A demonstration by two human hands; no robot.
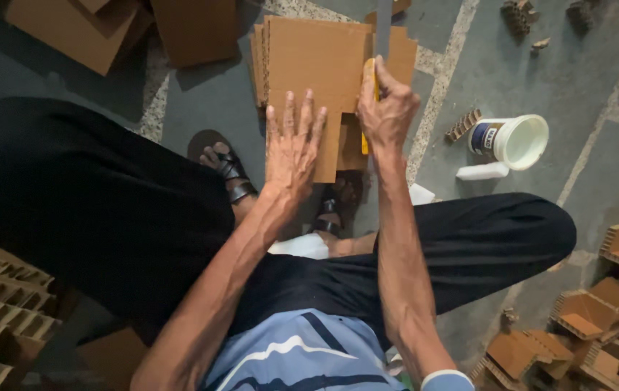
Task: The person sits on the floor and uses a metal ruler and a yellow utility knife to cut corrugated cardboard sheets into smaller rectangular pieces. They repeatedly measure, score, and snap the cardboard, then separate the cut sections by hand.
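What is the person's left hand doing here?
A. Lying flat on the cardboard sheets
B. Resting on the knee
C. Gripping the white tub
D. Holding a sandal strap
A. The left hand lies palm down with fingers spread on the stack of cardboard sheets, while the right hand grips a yellow-handled tool beside it; the white tub stands untouched on the floor to the right.

This was a small cardboard workshop. Cut cardboard pieces (613, 318) lay heaped at four o'clock on the concrete floor (577, 80). A white tub (516, 141) stood at two o'clock.
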